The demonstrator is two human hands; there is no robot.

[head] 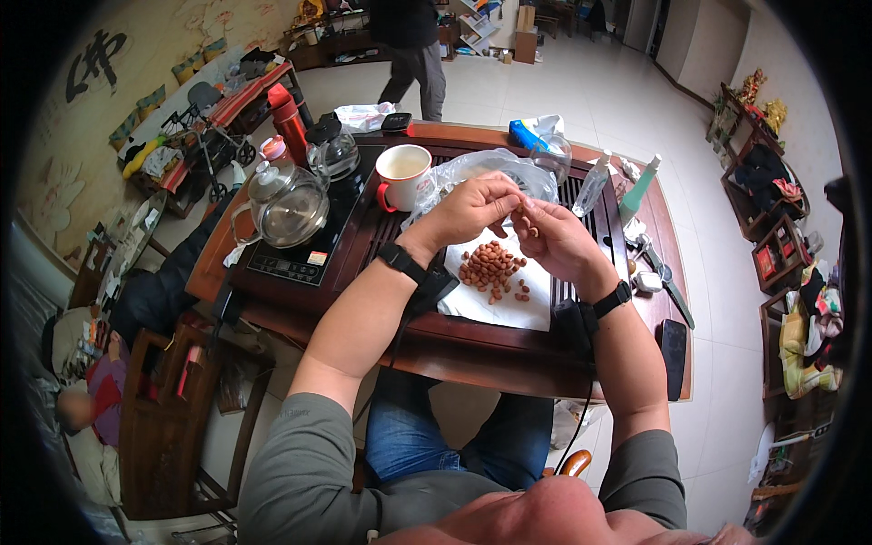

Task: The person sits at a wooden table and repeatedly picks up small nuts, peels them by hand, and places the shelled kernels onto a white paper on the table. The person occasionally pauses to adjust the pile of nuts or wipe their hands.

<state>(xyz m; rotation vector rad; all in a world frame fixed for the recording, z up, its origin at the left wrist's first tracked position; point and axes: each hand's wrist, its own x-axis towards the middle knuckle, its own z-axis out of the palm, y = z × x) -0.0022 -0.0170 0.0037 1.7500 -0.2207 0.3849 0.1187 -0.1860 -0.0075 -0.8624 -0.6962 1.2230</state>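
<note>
My left hand point(470, 208) and my right hand point(562, 235) meet at their fingertips above the table. Pinched between them is a small brownish piece point(522, 204), possibly a peanut, mostly covered by the fingers. Below the hands, a heap of reddish-brown shelled peanuts point(489, 264) lies on a white paper sheet point(512, 317), with a few loose ones at its right side. Just beyond the hands, a crumpled clear plastic bag point(539, 178) rests on the slatted tea tray point(364, 262); its contents are partly hidden by my hands.
Left of the bag stand a white mug point(403, 170) with a red handle and a glass teapot point(289, 208) on a cooktop point(283, 267). To the right are a green spray bottle point(639, 189), a wristwatch point(667, 274) and a phone point(672, 357). A person point(412, 61) stands beyond the table.
</note>
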